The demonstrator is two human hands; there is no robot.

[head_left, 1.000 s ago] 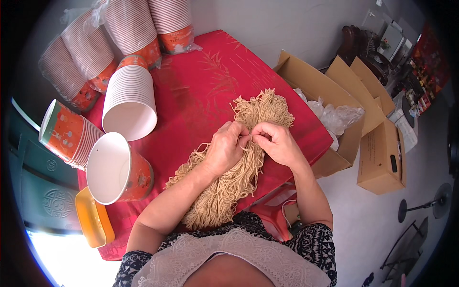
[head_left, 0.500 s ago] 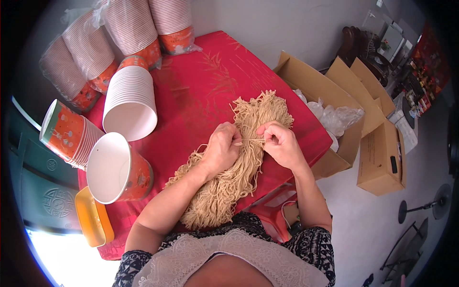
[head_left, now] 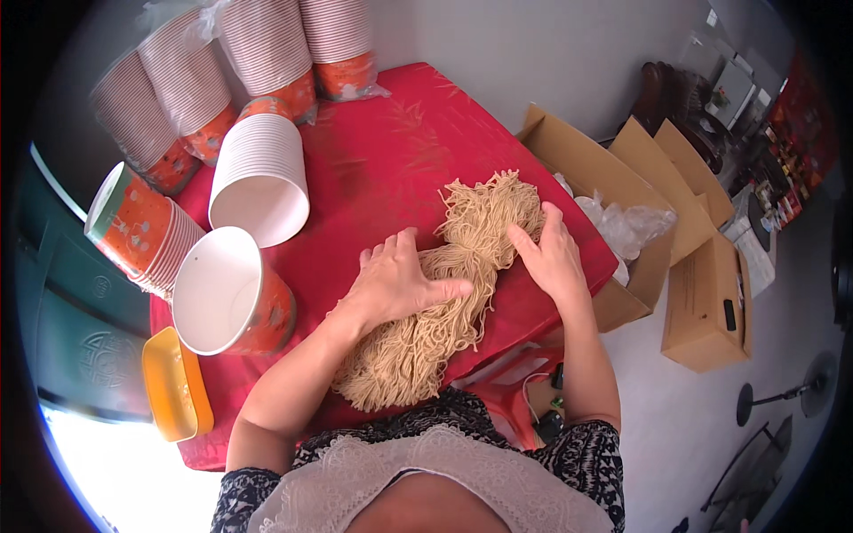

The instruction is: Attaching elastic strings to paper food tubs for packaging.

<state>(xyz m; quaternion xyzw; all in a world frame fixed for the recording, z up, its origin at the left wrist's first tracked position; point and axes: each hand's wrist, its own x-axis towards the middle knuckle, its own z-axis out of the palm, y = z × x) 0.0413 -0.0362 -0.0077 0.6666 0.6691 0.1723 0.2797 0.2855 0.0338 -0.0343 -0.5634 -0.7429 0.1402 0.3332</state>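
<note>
Head-worn fisheye, looking steeply down from above the person's own chest.

The single view sits close over the red tabletop [head_left: 382, 151], facing down and slightly forward, so the torso fills 6 o'clock and both forearms rise from there toward the centre. The left hand [head_left: 395, 284] and right hand [head_left: 551, 258] lie near the middle, on the pile of noodles [head_left: 453, 284]. Straight edges bow toward the dark rim; stacked paper cups [head_left: 267, 53] curve along 11 o'clock, cardboard boxes [head_left: 702, 284] sit at 3 o'clock. No second view shares the scene.
</note>
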